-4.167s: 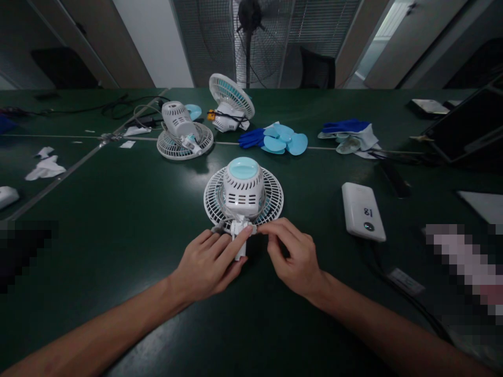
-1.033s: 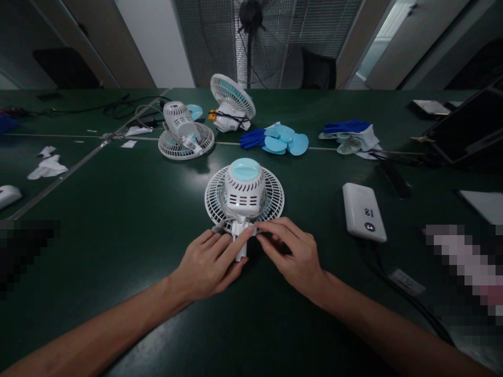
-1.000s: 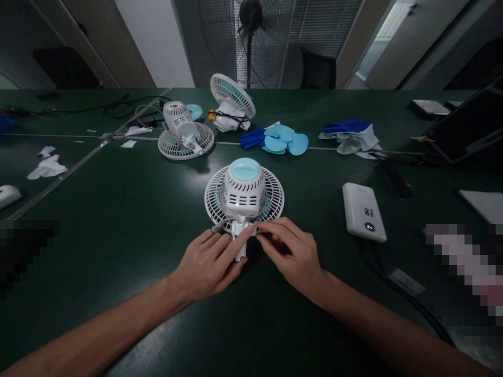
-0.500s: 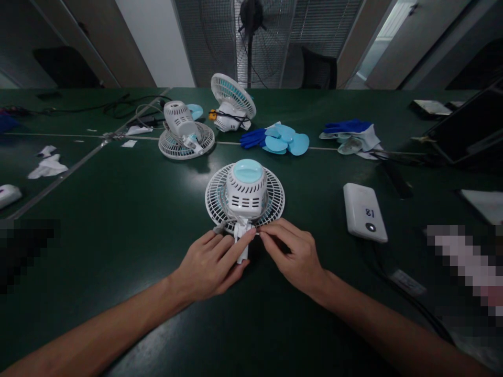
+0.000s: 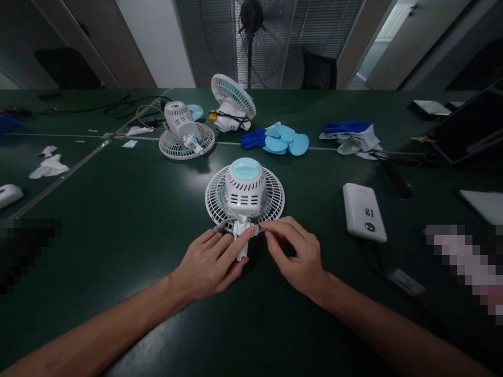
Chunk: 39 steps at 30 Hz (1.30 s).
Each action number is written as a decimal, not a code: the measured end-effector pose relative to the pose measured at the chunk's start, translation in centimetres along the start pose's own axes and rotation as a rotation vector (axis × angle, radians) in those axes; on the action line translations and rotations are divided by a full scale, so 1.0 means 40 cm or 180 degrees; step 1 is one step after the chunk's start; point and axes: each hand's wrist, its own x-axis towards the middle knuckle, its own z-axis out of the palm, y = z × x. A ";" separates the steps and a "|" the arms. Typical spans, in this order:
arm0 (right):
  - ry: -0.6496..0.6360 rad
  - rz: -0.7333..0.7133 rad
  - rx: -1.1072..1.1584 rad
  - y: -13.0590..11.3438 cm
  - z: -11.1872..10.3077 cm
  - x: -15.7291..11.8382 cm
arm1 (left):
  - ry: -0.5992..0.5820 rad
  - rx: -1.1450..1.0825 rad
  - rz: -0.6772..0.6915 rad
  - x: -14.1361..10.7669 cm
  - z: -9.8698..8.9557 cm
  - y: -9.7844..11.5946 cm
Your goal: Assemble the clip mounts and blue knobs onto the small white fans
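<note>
A small white fan [image 5: 245, 191] with a light-blue cap lies grille-down on the dark green table. Its white neck bracket [image 5: 241, 248] points toward me. My left hand [image 5: 214, 262] is closed round this bracket, the index finger stretched across it to a small light-coloured piece on its right side. Close by on the right, my right hand [image 5: 294, 254] is in a pinch beside that piece; the thing between its fingertips is too small to make out.
Behind are a second fan [image 5: 181, 131], a third fan [image 5: 231, 102], light-blue blades [image 5: 286, 140] and blue-and-white gloves [image 5: 351, 137]. A white power bank [image 5: 364, 212] lies right, paper scraps [image 5: 49, 166] left. A dark screen [image 5: 467, 125] stands far right.
My right hand's fingertips have moved slightly right, away from the bracket, and the small piece beside it shows more. The fan's body has shifted a little. My left hand keeps its hold.
</note>
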 end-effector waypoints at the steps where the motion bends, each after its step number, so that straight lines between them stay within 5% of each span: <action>1: -0.0004 -0.0031 -0.0027 0.000 0.000 -0.001 | -0.0005 0.0009 -0.0004 0.000 0.000 0.000; 15: -0.0425 0.0031 0.0127 0.021 0.012 0.002 | -0.0037 -0.0002 -0.0014 -0.002 0.000 0.002; 21: -0.0021 -0.0137 0.0008 0.004 -0.002 -0.002 | -0.0046 -0.0010 -0.0024 -0.003 0.001 0.002; 34: -0.0333 0.0005 0.0082 0.020 0.013 0.005 | -0.0055 -0.0025 -0.0014 -0.005 -0.001 0.002; 39: -0.0016 -0.0039 -0.0032 0.004 0.002 0.003 | -0.0047 -0.0032 -0.0029 -0.001 -0.001 0.001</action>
